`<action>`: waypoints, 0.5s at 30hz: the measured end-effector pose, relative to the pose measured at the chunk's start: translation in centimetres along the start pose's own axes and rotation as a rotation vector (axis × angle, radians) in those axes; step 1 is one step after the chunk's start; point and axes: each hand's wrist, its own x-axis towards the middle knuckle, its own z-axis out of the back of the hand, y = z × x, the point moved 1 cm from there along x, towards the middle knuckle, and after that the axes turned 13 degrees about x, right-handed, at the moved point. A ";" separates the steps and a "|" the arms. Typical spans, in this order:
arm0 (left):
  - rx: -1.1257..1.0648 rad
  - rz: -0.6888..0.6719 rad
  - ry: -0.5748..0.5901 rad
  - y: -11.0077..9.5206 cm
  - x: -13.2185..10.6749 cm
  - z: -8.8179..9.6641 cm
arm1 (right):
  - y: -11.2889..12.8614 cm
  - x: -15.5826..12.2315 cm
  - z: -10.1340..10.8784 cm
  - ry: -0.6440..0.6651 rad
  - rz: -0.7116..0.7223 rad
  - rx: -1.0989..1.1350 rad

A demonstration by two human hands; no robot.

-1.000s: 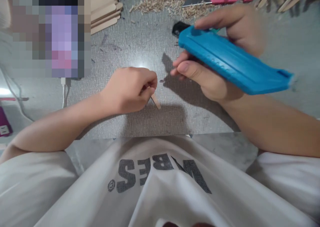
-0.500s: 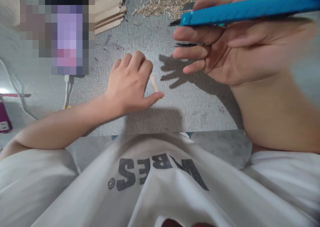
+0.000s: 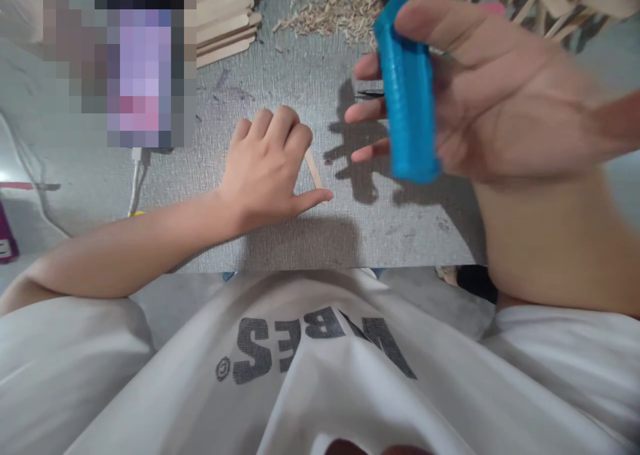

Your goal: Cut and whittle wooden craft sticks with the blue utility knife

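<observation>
My right hand (image 3: 510, 101) is raised over the right part of the table. It holds a blue utility knife (image 3: 410, 108) between thumb and fingers, the blurred black end pointing up and away, the body nearly upright in view. The lower fingers are spread behind the handle. My left hand (image 3: 265, 168) rests palm down on the table with curled fingers and the thumb stretched out. A thin pale wooden stick (image 3: 313, 169) runs between its index finger and thumb tip; its far end is hidden under the fingers.
On the grey table (image 3: 295, 75) lie stacked wooden craft sticks (image 3: 227, 25), a heap of wood shavings (image 3: 335, 15) and, at far right, cut stick pieces (image 3: 565, 1). A thin black object (image 3: 369, 94) shows behind the right fingers. A white cable (image 3: 135, 181) leads to a pixelated area.
The utility knife has turned in my right hand from lying crosswise to nearly upright, and the thumb now lies over its upper end. My left hand stays on the stick.
</observation>
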 end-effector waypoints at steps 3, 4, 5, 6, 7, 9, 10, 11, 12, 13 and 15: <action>-0.001 -0.003 -0.004 0.0 0.0 0.0 | -0.3 0.0 -1.0 -0.159 0.180 0.188; -0.002 -0.005 -0.010 0.0 0.0 -0.1 | -0.6 0.0 -1.3 -0.164 0.237 0.187; -0.001 -0.006 -0.015 0.0 0.0 -0.2 | -0.8 0.0 -1.7 -0.141 0.264 0.157; 0.003 -0.008 -0.016 0.0 0.0 -0.2 | -1.1 0.0 -2.0 -0.151 0.218 0.106; 0.008 -0.008 -0.015 0.0 0.0 -0.2 | -1.3 -0.1 -2.2 -0.191 0.267 0.084; 0.017 -0.003 -0.001 -0.1 0.0 -0.3 | -1.5 -0.4 -2.5 -0.186 0.278 0.042; 0.017 0.000 0.006 -0.1 0.0 -0.2 | -1.5 -0.6 -2.7 -0.171 0.269 0.031; 0.014 0.000 0.010 -0.1 0.0 -0.2 | -1.6 -0.8 -2.8 -0.148 0.234 0.020; 0.006 -0.001 0.005 -0.2 -0.1 -0.1 | -1.6 -1.1 -2.9 -0.138 0.193 0.007; -0.003 -0.004 -0.004 -0.2 -0.1 -0.1 | -1.6 -1.4 -3.0 -0.136 0.145 -0.019; -0.022 -0.018 -0.018 -0.3 -0.2 0.0 | -1.7 -2.1 -3.0 -0.130 0.048 -0.119</action>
